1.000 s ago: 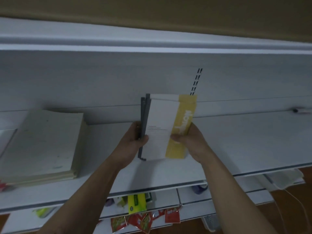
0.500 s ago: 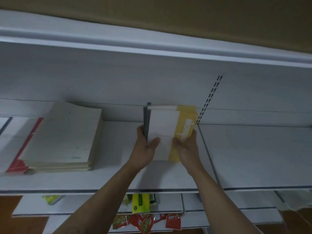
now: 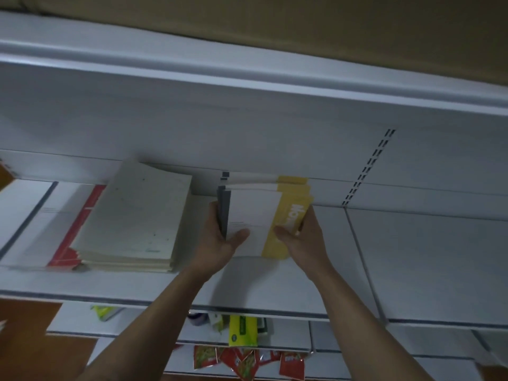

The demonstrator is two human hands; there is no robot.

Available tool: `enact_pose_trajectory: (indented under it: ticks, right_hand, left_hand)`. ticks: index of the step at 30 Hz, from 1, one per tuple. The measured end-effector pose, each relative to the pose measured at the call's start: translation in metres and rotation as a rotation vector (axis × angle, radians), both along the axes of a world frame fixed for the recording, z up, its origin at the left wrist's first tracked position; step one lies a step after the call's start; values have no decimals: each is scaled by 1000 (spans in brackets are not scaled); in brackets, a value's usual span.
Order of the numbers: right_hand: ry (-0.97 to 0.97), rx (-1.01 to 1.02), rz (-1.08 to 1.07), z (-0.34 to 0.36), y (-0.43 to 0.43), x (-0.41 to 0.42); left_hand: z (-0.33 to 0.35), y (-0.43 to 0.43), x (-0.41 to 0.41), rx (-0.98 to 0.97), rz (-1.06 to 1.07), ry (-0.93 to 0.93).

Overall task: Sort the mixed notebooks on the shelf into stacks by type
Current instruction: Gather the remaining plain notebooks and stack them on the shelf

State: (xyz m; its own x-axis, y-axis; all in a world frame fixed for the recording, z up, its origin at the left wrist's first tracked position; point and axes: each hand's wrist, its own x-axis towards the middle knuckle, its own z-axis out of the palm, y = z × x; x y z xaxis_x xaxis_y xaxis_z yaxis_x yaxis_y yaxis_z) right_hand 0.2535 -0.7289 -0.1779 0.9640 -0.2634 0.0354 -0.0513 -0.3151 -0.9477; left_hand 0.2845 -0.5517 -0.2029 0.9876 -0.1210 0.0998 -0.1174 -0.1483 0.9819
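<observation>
Both hands hold a small bundle of white-and-yellow notebooks [image 3: 264,215] with grey spines, tilted up above the white shelf [image 3: 412,257]. My left hand [image 3: 222,237] grips the grey spine side, thumb on the front cover. My right hand [image 3: 305,237] grips the yellow side. To the left lies a stack of plain cream notebooks [image 3: 134,218]. Further left, a flat stack of white notebooks with red and white covers [image 3: 55,224] lies partly under the cream stack.
The shelf's back panel has a slotted upright [image 3: 368,166] to the right of the bundle. A lower shelf [image 3: 357,339] holds a yellow-green packet [image 3: 242,329] and red sachets [image 3: 247,361] hanging below. Brown floor shows at the lower left.
The view has swung left and the bundle has moved left and closer to the shelf's back. The red-and-white stack at the left has come into sight. Both hands keep their grip.
</observation>
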Motion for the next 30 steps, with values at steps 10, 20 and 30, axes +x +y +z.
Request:
enact_pose_trajectory:
  ticks: [10, 20, 30]
  right_hand:
    - [-221, -1269, 76, 63, 40, -4]
    - [-148, -40, -185, 36, 6, -15]
    - [1, 130, -29, -33, 17, -23]
  left_hand:
    - [4, 6, 4, -25, -151, -4]
    - [7, 3, 0, -91, -51, 52]
    - [-13, 2, -10, 4, -34, 66]
